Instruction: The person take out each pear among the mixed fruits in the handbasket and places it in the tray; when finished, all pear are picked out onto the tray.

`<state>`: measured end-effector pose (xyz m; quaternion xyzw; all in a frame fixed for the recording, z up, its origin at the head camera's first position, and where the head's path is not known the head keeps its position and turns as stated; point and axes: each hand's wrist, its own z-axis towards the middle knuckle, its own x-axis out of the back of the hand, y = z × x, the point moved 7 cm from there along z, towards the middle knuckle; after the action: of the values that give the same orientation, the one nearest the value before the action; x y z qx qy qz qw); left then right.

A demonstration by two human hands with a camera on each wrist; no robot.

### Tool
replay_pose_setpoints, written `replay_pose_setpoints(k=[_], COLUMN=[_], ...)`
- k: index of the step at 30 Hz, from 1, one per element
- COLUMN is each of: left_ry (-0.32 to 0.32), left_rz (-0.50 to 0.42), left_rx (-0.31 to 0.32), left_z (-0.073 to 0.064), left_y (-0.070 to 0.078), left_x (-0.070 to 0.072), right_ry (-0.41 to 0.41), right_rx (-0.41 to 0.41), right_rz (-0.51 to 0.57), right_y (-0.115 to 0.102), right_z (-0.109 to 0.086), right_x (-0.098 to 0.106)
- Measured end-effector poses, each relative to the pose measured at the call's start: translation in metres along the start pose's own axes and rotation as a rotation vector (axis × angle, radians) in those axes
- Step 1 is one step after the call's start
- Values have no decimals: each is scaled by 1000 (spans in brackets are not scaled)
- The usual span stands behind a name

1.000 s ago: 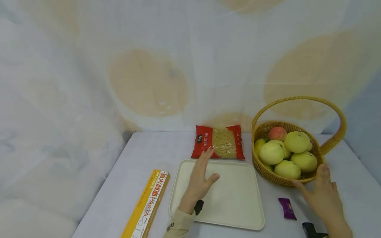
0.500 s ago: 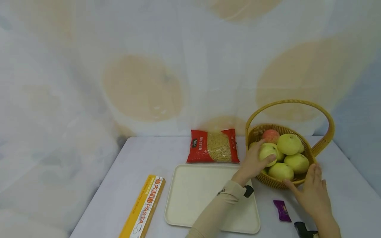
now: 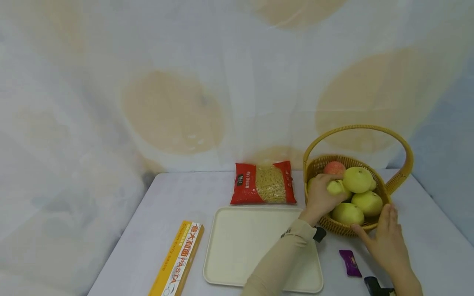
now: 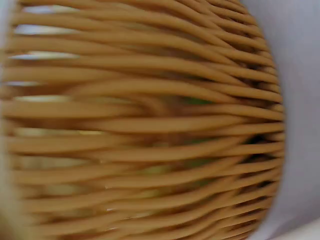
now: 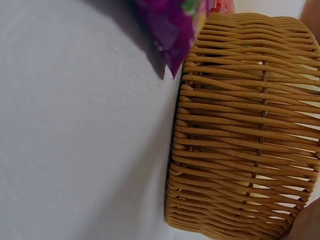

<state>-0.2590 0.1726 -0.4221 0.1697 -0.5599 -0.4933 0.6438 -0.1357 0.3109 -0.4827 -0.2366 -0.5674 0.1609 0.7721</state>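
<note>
My left hand (image 3: 323, 197) reaches into the wicker basket (image 3: 338, 227) from its left side. Its fingers and thumb curl round a yellow-green round fruit (image 3: 336, 188), which lies among several others and a red one (image 3: 334, 168). Only woven cane (image 4: 150, 125) fills the left wrist view, hiding that grip. At the basket's near right rim rests my right hand (image 3: 389, 242), thumb and straight fingers spread apart against it. The right wrist view has the basket's side (image 5: 245, 130) upright on the white table, with parts of the hand at its right edge.
A cream tray (image 3: 252, 246) lies left of the basket, beneath my left forearm. Behind it is a red bag of pasta (image 3: 264, 183); a yellow pasta box (image 3: 177, 259) lies further left. A purple wrapped sweet (image 3: 349, 263) sits in front of the basket. Patterned cloth hangs behind.
From over the tray, my left hand has moved right into the basket and closed round a fruit. My right hand stays at the rim. The head view has shifted slightly.
</note>
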Motion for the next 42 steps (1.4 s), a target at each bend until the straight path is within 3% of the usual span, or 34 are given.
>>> replay_pose_setpoints(k=[7, 9, 12, 17, 22, 27, 34, 39, 42], left_ry=[134, 161, 202, 255, 264, 249, 252, 312, 278], left_rz=[-209, -247, -272, -286, -307, -275, -207, -163, -204], left_rx=[-114, -88, -10, 96, 186, 170, 68, -86, -142], left_z=[-27, -37, -52, -61, -67, -70, -71, -66, -53], left_y=[17, 11, -9, -42, -69, -81, -69, -37, -16], left_x=[62, 76, 87, 79, 58, 39, 41, 58, 59], right_ry=[64, 44, -19, -45, -55, -60, -44, -46, -52], right_rx=[96, 82, 23, -24, -21, -16, 3, -5, -12], right_rz=[49, 49, 51, 54, 78, 84, 86, 99, 100], right_y=[-8, -6, -2, 6, 5, 3, 4, 3, 2], right_z=[0, 1, 1, 3, 3, 3, 2, 1, 1], right_x=[0, 0, -2, 0, -3, -3, 0, -3, -4])
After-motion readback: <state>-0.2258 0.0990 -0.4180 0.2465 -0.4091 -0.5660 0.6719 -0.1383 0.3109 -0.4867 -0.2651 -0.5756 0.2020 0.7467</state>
